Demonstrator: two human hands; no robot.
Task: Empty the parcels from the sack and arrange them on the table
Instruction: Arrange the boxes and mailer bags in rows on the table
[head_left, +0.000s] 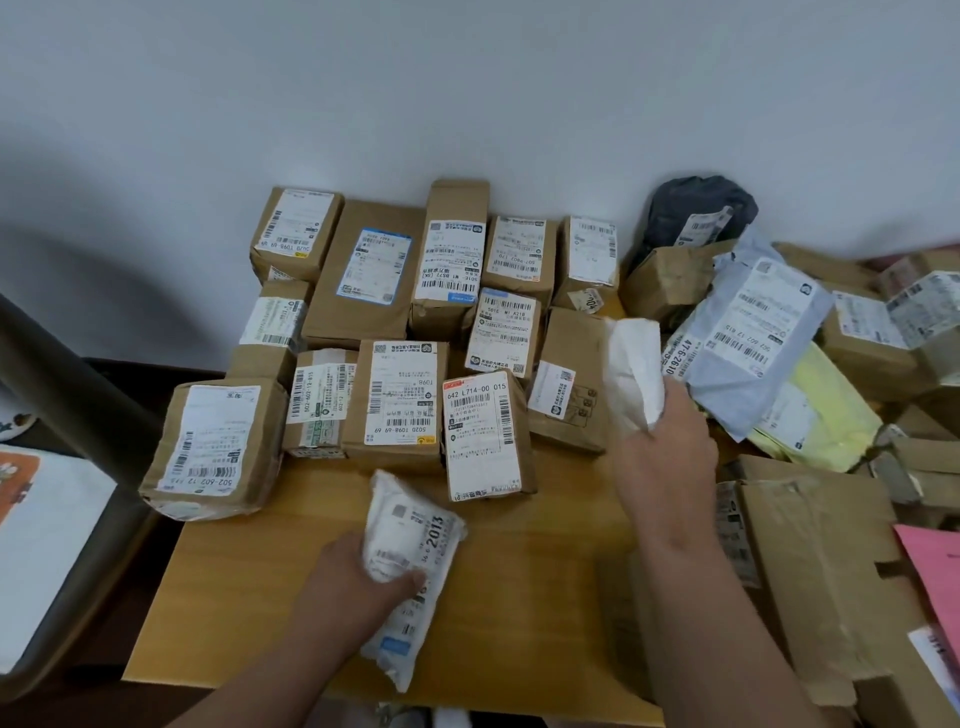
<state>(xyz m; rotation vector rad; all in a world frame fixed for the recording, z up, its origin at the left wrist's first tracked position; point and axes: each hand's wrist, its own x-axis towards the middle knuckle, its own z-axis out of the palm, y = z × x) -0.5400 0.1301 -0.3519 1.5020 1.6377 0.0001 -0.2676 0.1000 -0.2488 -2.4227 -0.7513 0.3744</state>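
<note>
The wooden surface (519, 597) carries brown cardboard parcels (395, 395) set close together in rows against the wall. Right of these rows lies a loose heap of boxes and mailers (753, 332). A white padded parcel (410, 566) lies in front of the rows

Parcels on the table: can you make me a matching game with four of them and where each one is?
Things:
1. white pouch marked 2013
2. plain white packet
3. dark grey bag
4. yellow bag

Places:
A. at the back against the wall
B. under the pale blue mailer
C. held by the left hand on the table
D. held up by the right hand

Pairs: 1-C, 2-D, 3-A, 4-B
</note>
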